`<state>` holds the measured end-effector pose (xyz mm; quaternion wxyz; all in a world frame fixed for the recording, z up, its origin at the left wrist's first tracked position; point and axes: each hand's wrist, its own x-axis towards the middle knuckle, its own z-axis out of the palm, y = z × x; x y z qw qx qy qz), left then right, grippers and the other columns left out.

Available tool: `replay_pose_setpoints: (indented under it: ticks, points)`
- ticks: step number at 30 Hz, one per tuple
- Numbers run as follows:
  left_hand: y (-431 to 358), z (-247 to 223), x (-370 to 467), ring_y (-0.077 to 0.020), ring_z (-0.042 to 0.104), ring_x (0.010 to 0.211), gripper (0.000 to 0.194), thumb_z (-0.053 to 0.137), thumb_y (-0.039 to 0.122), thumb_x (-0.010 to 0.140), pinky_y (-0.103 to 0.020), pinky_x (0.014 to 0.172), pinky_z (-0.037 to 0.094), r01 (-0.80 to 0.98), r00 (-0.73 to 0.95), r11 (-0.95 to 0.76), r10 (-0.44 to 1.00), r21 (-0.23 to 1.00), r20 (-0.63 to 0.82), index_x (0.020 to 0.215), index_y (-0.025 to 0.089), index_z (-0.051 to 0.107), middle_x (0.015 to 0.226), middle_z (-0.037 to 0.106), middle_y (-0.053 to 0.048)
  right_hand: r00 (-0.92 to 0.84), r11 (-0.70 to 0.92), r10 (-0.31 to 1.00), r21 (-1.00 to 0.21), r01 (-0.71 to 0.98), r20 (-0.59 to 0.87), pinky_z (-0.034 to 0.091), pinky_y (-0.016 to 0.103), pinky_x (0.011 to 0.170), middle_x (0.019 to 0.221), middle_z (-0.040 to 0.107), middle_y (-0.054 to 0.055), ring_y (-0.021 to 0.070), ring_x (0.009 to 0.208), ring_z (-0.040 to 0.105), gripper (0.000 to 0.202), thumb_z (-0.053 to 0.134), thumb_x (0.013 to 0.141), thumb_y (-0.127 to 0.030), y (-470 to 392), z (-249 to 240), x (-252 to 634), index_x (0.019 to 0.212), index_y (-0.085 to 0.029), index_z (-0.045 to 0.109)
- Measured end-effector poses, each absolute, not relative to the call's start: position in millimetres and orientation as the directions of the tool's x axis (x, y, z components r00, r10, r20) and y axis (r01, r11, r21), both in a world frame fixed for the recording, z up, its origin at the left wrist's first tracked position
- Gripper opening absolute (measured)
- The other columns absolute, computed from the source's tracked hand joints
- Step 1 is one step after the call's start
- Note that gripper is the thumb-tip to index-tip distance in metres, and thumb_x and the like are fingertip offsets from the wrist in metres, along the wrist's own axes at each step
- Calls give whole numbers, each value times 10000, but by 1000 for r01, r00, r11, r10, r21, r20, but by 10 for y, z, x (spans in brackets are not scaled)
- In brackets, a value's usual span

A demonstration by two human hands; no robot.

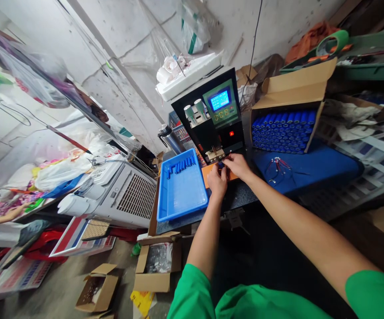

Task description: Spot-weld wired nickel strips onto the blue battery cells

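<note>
While both hands pinch a small blue cell (221, 165) under the black welder (217, 119), left hand (217, 181) and right hand (237, 165) closed on it, a blue tray (182, 195) sits just left on the table (245, 195).

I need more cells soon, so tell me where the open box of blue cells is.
In the head view, the cardboard box of blue cells stands on its side right of the black machine, at the back of the blue mat.

Blue tray (182, 188) left; welder (217, 117) ahead
</note>
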<state>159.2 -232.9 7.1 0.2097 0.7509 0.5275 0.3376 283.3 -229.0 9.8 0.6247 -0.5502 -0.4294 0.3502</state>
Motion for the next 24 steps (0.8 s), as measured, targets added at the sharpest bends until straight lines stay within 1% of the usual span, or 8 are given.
replay_pose_setpoints:
  ticks: [4, 10, 15, 24]
  points:
    - [-2336, 76, 1600, -192, 627, 743, 233, 544, 371, 943, -287, 747, 421, 648, 209, -362, 931, 670, 300, 1104, 234, 641, 845, 702, -41, 383, 142, 913, -990, 17, 138, 431, 272, 624, 700, 684, 50, 186, 681, 610, 175, 601, 698, -339, -2295, 145, 2818, 677, -172, 650]
    - [-2343, 93, 1611, -209, 644, 800, 219, 552, 367, 944, -293, 772, 421, 640, 197, -354, 933, 682, 300, 1099, 244, 646, 867, 714, -47, 390, 133, 911, -991, 30, 135, 429, 278, 629, 702, 689, 48, 191, 690, 609, 152, 596, 687, -323, -2280, 161, 2823, 665, -178, 637]
    - [-2345, 93, 1612, -207, 638, 780, 213, 546, 375, 946, -292, 753, 415, 644, 196, -352, 934, 679, 298, 1084, 245, 643, 879, 716, -50, 392, 144, 908, -989, 39, 148, 416, 274, 616, 683, 674, 36, 185, 678, 593, 142, 598, 667, -329, -2265, 154, 2828, 650, -190, 619]
    - [-2344, 75, 1609, -207, 635, 799, 207, 550, 372, 946, -295, 777, 420, 661, 186, -331, 942, 673, 281, 1085, 247, 640, 884, 709, -49, 393, 146, 908, -989, 27, 145, 420, 276, 622, 680, 667, 30, 180, 676, 591, 131, 612, 671, -313, -2290, 187, 2819, 651, -183, 623]
